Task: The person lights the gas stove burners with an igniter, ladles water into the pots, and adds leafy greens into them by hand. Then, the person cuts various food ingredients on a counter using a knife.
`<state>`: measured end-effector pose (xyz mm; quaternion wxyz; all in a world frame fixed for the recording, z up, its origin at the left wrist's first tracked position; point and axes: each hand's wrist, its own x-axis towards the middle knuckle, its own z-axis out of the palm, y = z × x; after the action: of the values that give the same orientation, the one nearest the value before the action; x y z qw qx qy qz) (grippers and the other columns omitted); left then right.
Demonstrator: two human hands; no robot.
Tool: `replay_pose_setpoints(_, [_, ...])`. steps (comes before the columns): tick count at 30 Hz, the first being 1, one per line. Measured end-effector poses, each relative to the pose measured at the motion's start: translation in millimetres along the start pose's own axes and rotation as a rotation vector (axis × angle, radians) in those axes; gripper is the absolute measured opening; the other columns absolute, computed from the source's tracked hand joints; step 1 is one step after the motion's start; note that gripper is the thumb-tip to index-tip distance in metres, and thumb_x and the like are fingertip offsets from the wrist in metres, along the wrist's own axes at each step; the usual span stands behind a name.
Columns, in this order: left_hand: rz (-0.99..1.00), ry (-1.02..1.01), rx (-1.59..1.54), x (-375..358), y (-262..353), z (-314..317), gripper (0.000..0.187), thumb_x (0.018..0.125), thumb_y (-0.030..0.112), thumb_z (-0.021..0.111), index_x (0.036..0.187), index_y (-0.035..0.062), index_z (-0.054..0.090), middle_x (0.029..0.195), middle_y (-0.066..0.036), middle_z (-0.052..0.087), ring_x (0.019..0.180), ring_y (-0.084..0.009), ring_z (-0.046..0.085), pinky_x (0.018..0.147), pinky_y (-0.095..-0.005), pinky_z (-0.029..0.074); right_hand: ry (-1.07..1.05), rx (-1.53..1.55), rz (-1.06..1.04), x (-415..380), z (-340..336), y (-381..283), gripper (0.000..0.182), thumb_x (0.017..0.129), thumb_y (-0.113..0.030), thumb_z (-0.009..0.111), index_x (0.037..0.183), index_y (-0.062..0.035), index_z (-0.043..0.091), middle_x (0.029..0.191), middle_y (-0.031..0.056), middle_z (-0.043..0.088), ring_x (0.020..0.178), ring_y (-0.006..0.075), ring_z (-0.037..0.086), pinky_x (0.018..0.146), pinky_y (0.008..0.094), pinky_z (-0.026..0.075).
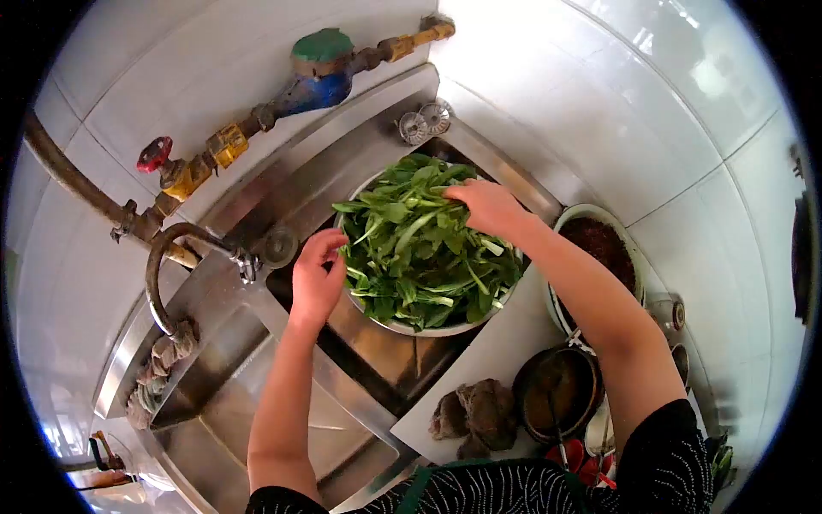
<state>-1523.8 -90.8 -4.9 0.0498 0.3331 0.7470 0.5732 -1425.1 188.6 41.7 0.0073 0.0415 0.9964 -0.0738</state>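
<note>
A heap of leafy greens (419,248) with pale stems fills a round metal basin (417,331), which sits over the right sink compartment. My right hand (490,207) reaches over the far right side of the heap, its fingers closed on some of the greens at the top. On the left, my left hand (318,276) is at the basin's rim beside the outer leaves. Its fingers are loosely bent, with a gap between thumb and fingers, and nothing shows in its grasp.
A curved faucet hose (158,274) and a water meter (321,73) on pipes line the left wall. Two sink strainers (424,122) lie at the back corner. To the right are a bucket with dark contents (599,248), a dark pot (556,394) and a brown rag (479,415).
</note>
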Motion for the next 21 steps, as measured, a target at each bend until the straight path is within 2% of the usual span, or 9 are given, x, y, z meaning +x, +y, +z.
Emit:
replay_pose_setpoints(2, [-0.024, 0.004, -0.051, -5, -3, -1, 0.023, 0.074, -0.006, 0.049, 0.094, 0.0012, 0.057, 0.106, -0.010, 0.055, 0.087, -0.0166, 0.057, 0.074, -0.0254, 0.046, 0.089, 0.084, -0.037, -4, -18, 8, 0.044, 0.065, -0.011, 0.066, 0.108, -0.0053, 0.055, 0.095, 0.0170, 0.059, 0.085, 0.0326, 0.057, 0.073, 0.0372, 0.046])
replay_pose_setpoints(3, [-0.014, -0.002, -0.056, -8, 4, -1, 0.023, 0.074, -0.006, 0.049, 0.094, 0.0012, 0.057, 0.106, -0.010, 0.055, 0.087, -0.0166, 0.057, 0.074, -0.0254, 0.046, 0.096, 0.077, -0.028, -9, -34, 3, 0.044, 0.065, -0.011, 0.066, 0.108, -0.0053, 0.055, 0.095, 0.0170, 0.059, 0.085, 0.0326, 0.057, 0.073, 0.0372, 0.046])
replay_pose_setpoints(5, [-0.021, -0.014, -0.023, -14, 18, -4, 0.017, 0.079, -0.003, 0.051, 0.095, 0.0005, 0.057, 0.104, -0.007, 0.057, 0.086, -0.0123, 0.057, 0.076, -0.0242, 0.045, 0.008, 0.366, 0.236, -16, -61, -6, 0.042, 0.068, -0.011, 0.064, 0.108, -0.0024, 0.055, 0.093, 0.0178, 0.061, 0.081, 0.0296, 0.059, 0.075, 0.0342, 0.045])
replay_pose_setpoints(6, [-0.028, -0.014, -0.029, -17, 20, -4, 0.016, 0.080, -0.003, 0.051, 0.094, 0.0004, 0.057, 0.104, -0.006, 0.057, 0.085, -0.0113, 0.056, 0.077, -0.0234, 0.045, 0.087, 0.427, 0.190, -19, -60, 4, 0.038, 0.071, -0.012, 0.062, 0.106, 0.0011, 0.055, 0.088, 0.0158, 0.063, 0.077, 0.0225, 0.059, 0.074, 0.0311, 0.045])
replay_pose_setpoints(10, [-0.094, -0.026, -0.117, -30, 29, -4, 0.014, 0.081, -0.002, 0.052, 0.094, -0.0007, 0.057, 0.103, -0.006, 0.057, 0.086, -0.0101, 0.055, 0.077, -0.0229, 0.044, 0.069, 0.522, 0.307, -34, -75, 35, 0.034, 0.074, -0.015, 0.061, 0.104, 0.0008, 0.055, 0.086, 0.0083, 0.061, 0.078, 0.0137, 0.054, 0.074, 0.0294, 0.043])
replay_pose_setpoints(11, [-0.083, -0.027, -0.121, -34, 32, -4, 0.014, 0.081, -0.002, 0.052, 0.094, -0.0007, 0.057, 0.103, -0.006, 0.057, 0.086, -0.0101, 0.055, 0.077, -0.0229, 0.044, 0.080, 0.515, 0.309, -40, -83, 33, 0.034, 0.074, -0.015, 0.061, 0.104, 0.0008, 0.055, 0.086, 0.0083, 0.061, 0.078, 0.0137, 0.054, 0.074, 0.0294, 0.043])
replay_pose_setpoints(13, [-0.064, -0.042, -0.138, -41, 34, -5, 0.016, 0.080, -0.003, 0.052, 0.095, -0.0007, 0.057, 0.101, -0.006, 0.058, 0.087, -0.0107, 0.055, 0.078, -0.0232, 0.044, 0.321, 0.615, 0.148, -54, -100, 28, 0.029, 0.072, -0.015, 0.057, 0.094, 0.0043, 0.057, 0.076, 0.0167, 0.060, 0.069, 0.0218, 0.056, 0.066, 0.0358, 0.044])
replay_pose_setpoints(20, [-0.140, -0.081, -0.175, -69, 79, -9, 0.015, 0.080, -0.005, 0.051, 0.093, -0.0015, 0.057, 0.099, -0.007, 0.059, 0.089, -0.0120, 0.054, 0.081, -0.0246, 0.043, 0.409, 0.714, 0.151, -101, -155, 10, 0.020, 0.078, -0.009, 0.054, 0.093, 0.0039, 0.056, 0.085, 0.0131, 0.059, 0.075, 0.0185, 0.056, 0.071, 0.0341, 0.044])
replay_pose_setpoints(21, [-0.127, -0.091, -0.175, -71, 86, -7, 0.015, 0.080, -0.005, 0.051, 0.093, -0.0015, 0.057, 0.099, -0.007, 0.059, 0.089, -0.0120, 0.054, 0.081, -0.0246, 0.043, 0.449, 0.824, 0.138, -113, -166, -4, 0.020, 0.079, -0.007, 0.054, 0.096, 0.0035, 0.055, 0.088, 0.0120, 0.059, 0.076, 0.0187, 0.057, 0.072, 0.0338, 0.045])
